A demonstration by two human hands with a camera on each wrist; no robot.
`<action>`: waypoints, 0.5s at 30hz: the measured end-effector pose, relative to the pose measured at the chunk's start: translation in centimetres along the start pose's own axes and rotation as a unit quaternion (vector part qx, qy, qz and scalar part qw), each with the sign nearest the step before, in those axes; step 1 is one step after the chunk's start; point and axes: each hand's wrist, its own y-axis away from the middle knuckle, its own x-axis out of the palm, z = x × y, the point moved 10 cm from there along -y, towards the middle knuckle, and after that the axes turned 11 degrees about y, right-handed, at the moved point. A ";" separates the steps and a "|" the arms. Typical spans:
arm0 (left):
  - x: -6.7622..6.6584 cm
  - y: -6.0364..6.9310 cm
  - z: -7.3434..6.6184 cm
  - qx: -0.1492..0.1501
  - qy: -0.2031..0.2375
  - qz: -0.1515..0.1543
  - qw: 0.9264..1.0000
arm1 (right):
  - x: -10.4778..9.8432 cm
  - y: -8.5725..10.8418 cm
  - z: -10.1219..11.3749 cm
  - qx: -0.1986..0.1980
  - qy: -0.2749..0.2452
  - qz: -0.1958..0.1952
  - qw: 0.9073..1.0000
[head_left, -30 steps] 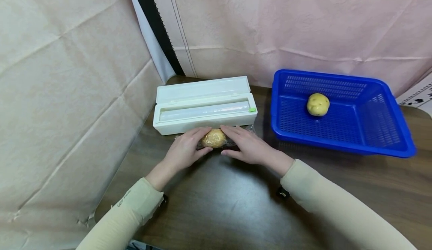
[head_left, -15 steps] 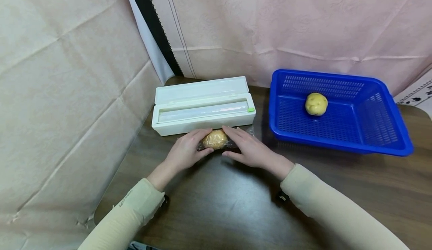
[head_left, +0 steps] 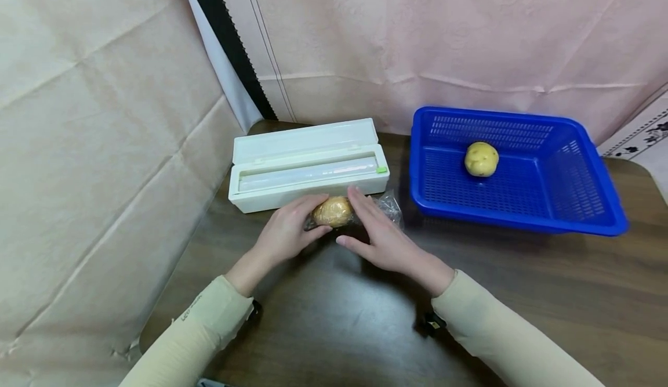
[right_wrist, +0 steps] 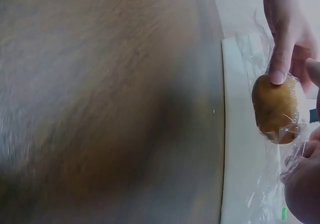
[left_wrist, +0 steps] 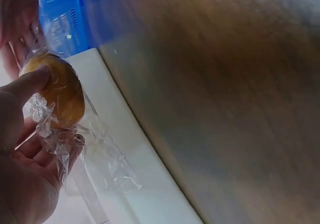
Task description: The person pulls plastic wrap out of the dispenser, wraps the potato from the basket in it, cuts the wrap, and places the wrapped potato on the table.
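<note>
Worktop (head_left: 334, 329): dark, wood-grained, carrying all items below.

Sleeves, pair: pale, left (head_left: 193, 329) and right (head_left: 498, 317), reaching in from the near edge.

Left hand (head_left: 286, 228): grips the wrapped potato by its left end, thumb on the near side, fingers curled behind.

Right hand (head_left: 383, 235): beside the potato's right end; fingers extended, thumb held apart. Half a second ago thumb and fingers stood closer together about that end.

Wrapped potato (head_left: 334, 212): brownish yellow, between the hands, in front of the box.

Clear film (head_left: 390, 206): around the potato; a crumpled portion beyond the right hand shows more fully than earlier. The left wrist view alone shows the loose tail hanging from the left end, by the curled fingers; the right wrist view shows the left thumb (right_wrist: 281, 66) pressed on the potato.

Box (head_left: 271, 198): white, long, lid (head_left: 305, 139) tipped back; inside, a pale roll (head_left: 308, 173), with a green tab (head_left: 381, 170) at right.

Basket (head_left: 522, 219): blue, perforated, right of the box; within, an unwrapped yellow potato (head_left: 481, 159).

Cloth (head_left: 443, 39): pinkish, creased, hung behind.
</note>
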 end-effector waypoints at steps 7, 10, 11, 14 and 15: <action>-0.2 -0.6 -0.7 0.012 0.008 -0.004 1.000 | 0.4 0.1 -0.7 0.042 -0.071 -0.013 0.997; -0.2 -0.8 -0.9 0.013 0.012 -0.005 1.000 | 0.5 0.1 -0.8 0.057 -0.103 -0.028 0.993; -0.2 -0.8 -1.0 0.014 0.014 -0.005 1.000 | 0.6 0.1 -0.9 0.063 -0.112 -0.034 0.991; -0.1 -1.0 -1.3 0.020 0.018 -0.006 1.000 | 0.9 0.2 -1.0 0.083 -0.143 -0.048 0.985; -0.1 -1.1 -1.4 0.024 0.019 -0.007 0.999 | 1.0 0.1 -1.1 0.089 -0.155 -0.052 0.983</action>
